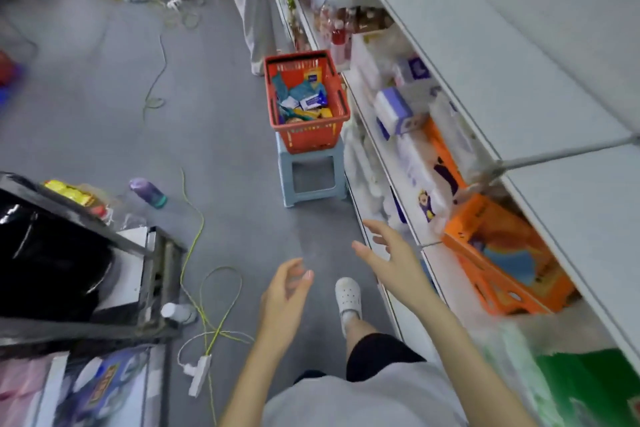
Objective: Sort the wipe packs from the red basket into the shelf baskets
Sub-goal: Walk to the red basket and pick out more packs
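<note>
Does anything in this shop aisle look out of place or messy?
Yes. A purple bottle lies on its side on the floor, left of the stool, and a yellow-green cable snakes loosely across it toward a power strip: a likely tripping risk.

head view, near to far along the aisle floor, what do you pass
power strip → white shoe → blue stool carrying the red basket → another person's legs
</note>
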Tool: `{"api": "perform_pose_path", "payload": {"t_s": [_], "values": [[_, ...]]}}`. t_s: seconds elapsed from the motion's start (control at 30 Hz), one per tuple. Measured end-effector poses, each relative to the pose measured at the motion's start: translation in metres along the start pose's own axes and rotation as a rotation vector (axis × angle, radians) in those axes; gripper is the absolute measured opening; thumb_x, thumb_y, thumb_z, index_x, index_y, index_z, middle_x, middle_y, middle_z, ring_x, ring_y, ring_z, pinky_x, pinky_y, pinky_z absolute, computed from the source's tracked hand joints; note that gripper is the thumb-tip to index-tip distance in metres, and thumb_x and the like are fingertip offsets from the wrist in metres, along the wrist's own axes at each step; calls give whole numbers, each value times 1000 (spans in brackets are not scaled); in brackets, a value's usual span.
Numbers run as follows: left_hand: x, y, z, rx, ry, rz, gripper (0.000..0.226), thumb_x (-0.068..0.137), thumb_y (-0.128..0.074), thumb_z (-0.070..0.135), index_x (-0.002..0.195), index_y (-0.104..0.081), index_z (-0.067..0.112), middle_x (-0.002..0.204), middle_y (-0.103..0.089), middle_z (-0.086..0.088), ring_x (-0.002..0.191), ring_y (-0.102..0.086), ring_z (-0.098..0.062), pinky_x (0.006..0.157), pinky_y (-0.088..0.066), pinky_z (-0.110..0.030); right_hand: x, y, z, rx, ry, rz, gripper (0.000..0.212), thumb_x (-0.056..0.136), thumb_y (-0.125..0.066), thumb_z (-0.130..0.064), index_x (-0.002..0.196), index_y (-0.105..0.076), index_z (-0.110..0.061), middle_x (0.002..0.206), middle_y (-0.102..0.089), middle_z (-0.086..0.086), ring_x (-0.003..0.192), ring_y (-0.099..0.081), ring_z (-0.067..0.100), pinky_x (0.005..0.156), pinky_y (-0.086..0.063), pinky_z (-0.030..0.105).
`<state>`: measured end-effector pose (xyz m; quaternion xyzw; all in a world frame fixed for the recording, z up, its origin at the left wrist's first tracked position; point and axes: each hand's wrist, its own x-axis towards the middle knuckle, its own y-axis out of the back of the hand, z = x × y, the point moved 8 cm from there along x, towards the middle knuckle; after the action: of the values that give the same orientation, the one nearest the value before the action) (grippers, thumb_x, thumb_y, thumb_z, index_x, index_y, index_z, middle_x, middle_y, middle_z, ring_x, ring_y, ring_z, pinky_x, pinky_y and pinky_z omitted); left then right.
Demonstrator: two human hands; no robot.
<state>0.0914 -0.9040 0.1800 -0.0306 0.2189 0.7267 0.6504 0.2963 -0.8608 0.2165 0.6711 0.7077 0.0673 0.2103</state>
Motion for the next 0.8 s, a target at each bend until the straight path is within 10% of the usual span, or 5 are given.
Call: {"api": "perform_pose_path", "payload": {"t_s": [0.37, 0.6, 0.8], "values": [[230, 26, 106, -44, 30, 168, 20, 93, -58, 25, 108, -58, 39, 101, -64, 21, 91, -56, 18, 71, -39, 0, 277, 28, -62, 76, -76, -9, 28, 89, -64, -30, 116, -58, -29, 115, -60, -4, 95, -56, 1, 67, -42, 1], [369, 47, 98, -132, 243, 217, 20, 93, -59, 19, 112, -60, 21, 110, -65, -3, 105, -60, -21, 97, -46, -40, 424, 0, -63, 85, -178, -37, 21, 89, -64, -29, 108, -57, -32, 108, -61, -3, 92, -59, 6, 70, -44, 15], [520, 61, 133, 7, 231, 81, 15, 93, -58, 25, 107, -57, 31, 96, -62, 22, 97, -60, -4, 79, -44, -14, 531, -18, -51, 157, -342, 33, 25, 91, -61, -24, 115, -58, -19, 101, -64, -1, 98, -62, 19, 87, -50, 34]]}}
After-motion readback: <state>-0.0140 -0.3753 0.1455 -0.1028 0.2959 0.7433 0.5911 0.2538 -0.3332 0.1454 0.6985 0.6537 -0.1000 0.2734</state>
